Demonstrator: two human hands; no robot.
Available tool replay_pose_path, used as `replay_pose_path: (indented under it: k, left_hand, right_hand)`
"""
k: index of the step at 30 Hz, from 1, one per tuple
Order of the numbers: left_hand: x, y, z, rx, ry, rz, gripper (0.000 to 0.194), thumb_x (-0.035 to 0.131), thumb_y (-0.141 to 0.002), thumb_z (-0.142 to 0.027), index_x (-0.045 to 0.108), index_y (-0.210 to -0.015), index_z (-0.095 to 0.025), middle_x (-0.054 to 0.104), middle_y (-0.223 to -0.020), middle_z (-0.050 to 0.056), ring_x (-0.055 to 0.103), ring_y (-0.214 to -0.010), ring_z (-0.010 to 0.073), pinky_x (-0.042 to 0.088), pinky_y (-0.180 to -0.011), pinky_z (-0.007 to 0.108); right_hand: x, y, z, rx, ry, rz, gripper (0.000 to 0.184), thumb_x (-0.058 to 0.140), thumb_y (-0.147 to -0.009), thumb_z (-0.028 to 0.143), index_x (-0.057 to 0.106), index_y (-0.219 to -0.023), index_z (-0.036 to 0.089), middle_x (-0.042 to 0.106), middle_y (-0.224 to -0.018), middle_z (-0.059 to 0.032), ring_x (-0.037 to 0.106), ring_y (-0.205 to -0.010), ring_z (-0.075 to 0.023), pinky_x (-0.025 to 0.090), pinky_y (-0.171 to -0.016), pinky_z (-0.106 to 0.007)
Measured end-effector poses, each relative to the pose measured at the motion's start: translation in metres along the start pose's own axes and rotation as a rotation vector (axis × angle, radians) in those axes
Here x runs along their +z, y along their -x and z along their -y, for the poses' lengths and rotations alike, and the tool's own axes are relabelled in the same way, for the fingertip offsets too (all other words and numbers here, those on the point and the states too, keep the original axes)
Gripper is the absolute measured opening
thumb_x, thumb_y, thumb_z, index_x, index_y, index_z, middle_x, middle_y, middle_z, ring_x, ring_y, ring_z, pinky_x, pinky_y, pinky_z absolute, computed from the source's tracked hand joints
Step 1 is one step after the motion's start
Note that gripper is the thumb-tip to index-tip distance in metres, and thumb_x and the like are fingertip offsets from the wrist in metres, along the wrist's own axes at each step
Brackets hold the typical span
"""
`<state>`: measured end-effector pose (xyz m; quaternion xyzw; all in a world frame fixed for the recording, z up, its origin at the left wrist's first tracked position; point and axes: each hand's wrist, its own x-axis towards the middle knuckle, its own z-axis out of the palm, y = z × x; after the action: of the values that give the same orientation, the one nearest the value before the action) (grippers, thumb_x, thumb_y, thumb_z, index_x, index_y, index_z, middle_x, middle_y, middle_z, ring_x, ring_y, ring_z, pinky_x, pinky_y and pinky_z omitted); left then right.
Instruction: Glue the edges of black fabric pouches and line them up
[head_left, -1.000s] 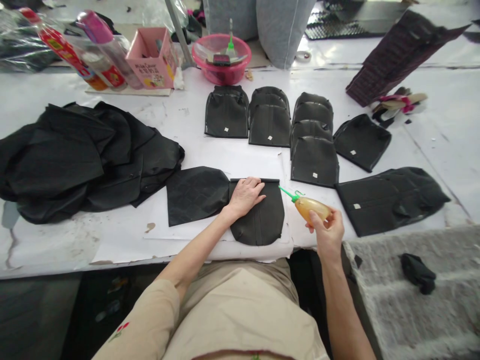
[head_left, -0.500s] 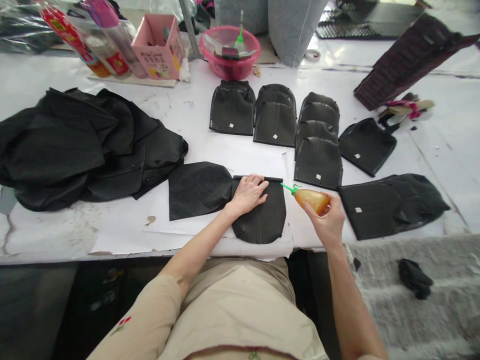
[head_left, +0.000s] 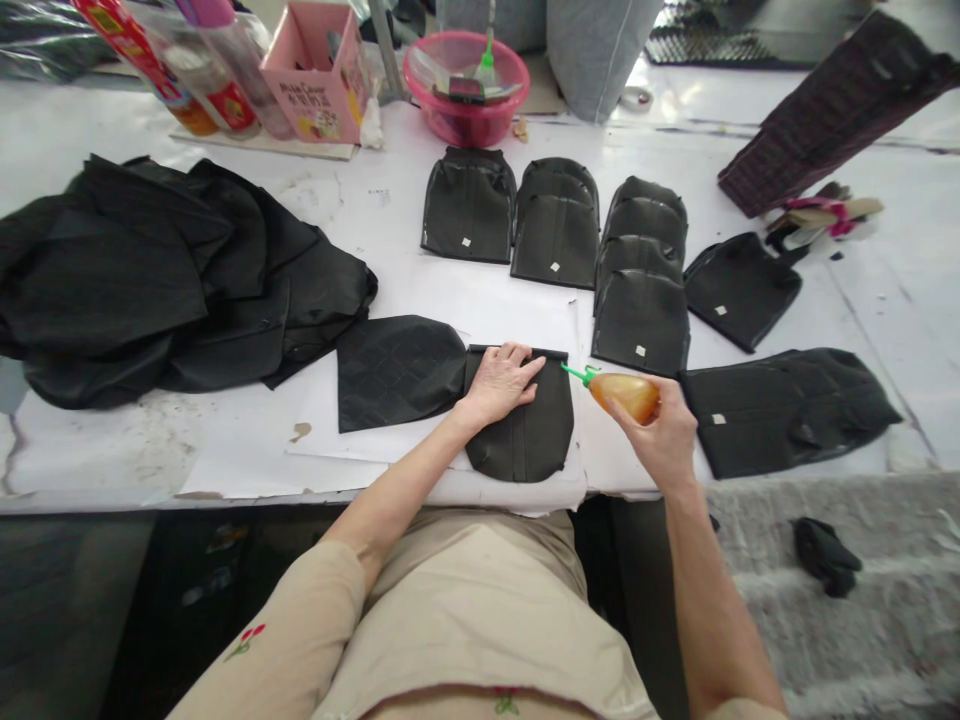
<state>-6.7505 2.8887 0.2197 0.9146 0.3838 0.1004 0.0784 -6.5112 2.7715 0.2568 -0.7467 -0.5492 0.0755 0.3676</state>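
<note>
My left hand (head_left: 501, 382) lies flat, fingers spread, on a black rounded fabric piece (head_left: 525, 430) near the table's front edge. A quilted black piece (head_left: 394, 370) sits just left of it, partly overlapped. My right hand (head_left: 664, 435) grips an amber glue bottle (head_left: 622, 393) with a green nozzle; the tip points left, close to the piece's upper right corner.
Several finished black pieces (head_left: 555, 235) with small white labels lie in rows behind and to the right. A heap of black fabric (head_left: 165, 280) fills the left. A pink bowl (head_left: 465, 85), pink box (head_left: 315, 70) and bottles (head_left: 187, 70) stand at the back. Grey carpet (head_left: 825, 590) lies lower right.
My right hand has carried the glue bottle up and left, bringing the nozzle closer to the piece's corner. My left hand stays pressed on the piece.
</note>
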Motion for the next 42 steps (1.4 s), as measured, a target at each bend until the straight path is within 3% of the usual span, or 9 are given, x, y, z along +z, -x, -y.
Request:
replay_pose_path:
  k: [10, 18, 26, 42]
  left_hand:
    - [0.001, 0.000, -0.001, -0.004, 0.014, 0.002, 0.042, 0.063, -0.098, -0.032, 0.063, -0.139, -0.024, 0.061, -0.135, 0.012, 0.051, -0.128, 0.0307, 0.042, -0.097, 0.046]
    - [0.002, 0.001, -0.001, -0.007, 0.018, -0.009, 0.042, 0.062, -0.099, -0.031, 0.063, -0.140, -0.024, 0.061, -0.136, 0.012, 0.051, -0.129, 0.0306, 0.041, -0.098, 0.046]
    - [0.001, 0.001, -0.001, -0.015, 0.020, 0.001, 0.043, 0.063, -0.098, -0.032, 0.063, -0.140, -0.023, 0.061, -0.136, 0.012, 0.051, -0.129, 0.0312, 0.042, -0.097, 0.047]
    - [0.004, 0.002, 0.000, -0.007, 0.019, -0.023, 0.043, 0.064, -0.097, -0.031, 0.063, -0.140, -0.023, 0.060, -0.137, 0.012, 0.050, -0.129, 0.0311, 0.041, -0.098, 0.046]
  right_hand:
    - [0.004, -0.007, 0.003, 0.001, -0.017, -0.022, 0.067, 0.071, -0.079, 0.077, 0.065, -0.114, 0.020, 0.073, -0.109, -0.0109, 0.070, -0.096, -0.0300, 0.056, -0.090, -0.047]
    - [-0.009, 0.000, 0.004, 0.000, -0.010, 0.011, 0.066, 0.073, -0.078, 0.077, 0.066, -0.112, 0.021, 0.073, -0.101, -0.0084, 0.069, -0.087, -0.0277, 0.057, -0.084, -0.045]
    - [0.002, -0.006, 0.003, 0.017, -0.022, -0.021, 0.063, 0.074, -0.078, 0.074, 0.065, -0.111, 0.021, 0.073, -0.103, -0.0090, 0.069, -0.089, -0.0281, 0.057, -0.086, -0.046]
    - [-0.022, 0.028, 0.001, 0.106, -0.021, 0.041, 0.067, 0.078, -0.076, 0.073, 0.066, -0.117, 0.020, 0.072, -0.101, -0.0074, 0.069, -0.086, -0.0281, 0.058, -0.081, -0.045]
